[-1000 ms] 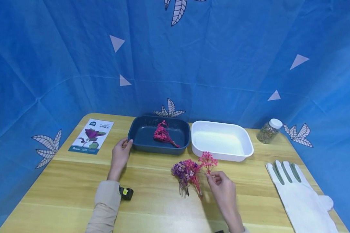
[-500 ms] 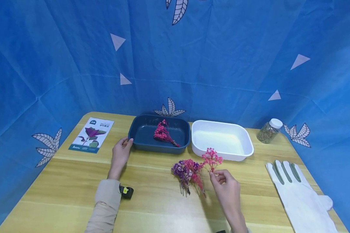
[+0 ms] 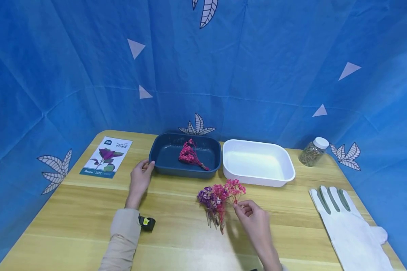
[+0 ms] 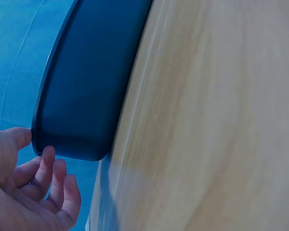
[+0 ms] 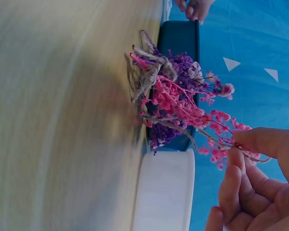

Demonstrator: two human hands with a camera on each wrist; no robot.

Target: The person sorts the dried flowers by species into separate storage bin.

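Note:
My left hand (image 3: 140, 183) holds the near left corner of a dark blue tray (image 3: 183, 172), thumb at the rim and fingers curled by the outer wall in the left wrist view. A bunch of pink dried flowers (image 3: 188, 155) lies inside that tray. Between thumb and forefinger, my right hand (image 3: 256, 222) pinches the stem of a pink dried flower sprig (image 3: 236, 188). Its head touches or overlaps a cluster of purple dried flowers (image 3: 207, 198) and pink dried flowers (image 3: 220, 192) on the table. Twine (image 5: 166, 122) shows among the stems in the right wrist view.
A white tray (image 3: 257, 181) stands right of the dark blue one. Behind it to the right is a lidded jar (image 3: 312, 153). White gloves (image 3: 352, 233) lie at the right edge, a seed packet (image 3: 106, 158) at the left. Blue cloth (image 3: 203, 67) hangs behind the wooden table (image 3: 176, 233).
My right hand first lifted the pink sprig slightly up and right, then brought it back down and left toward the cluster. The pink stems in the cluster shifted left. The left hand stays put.

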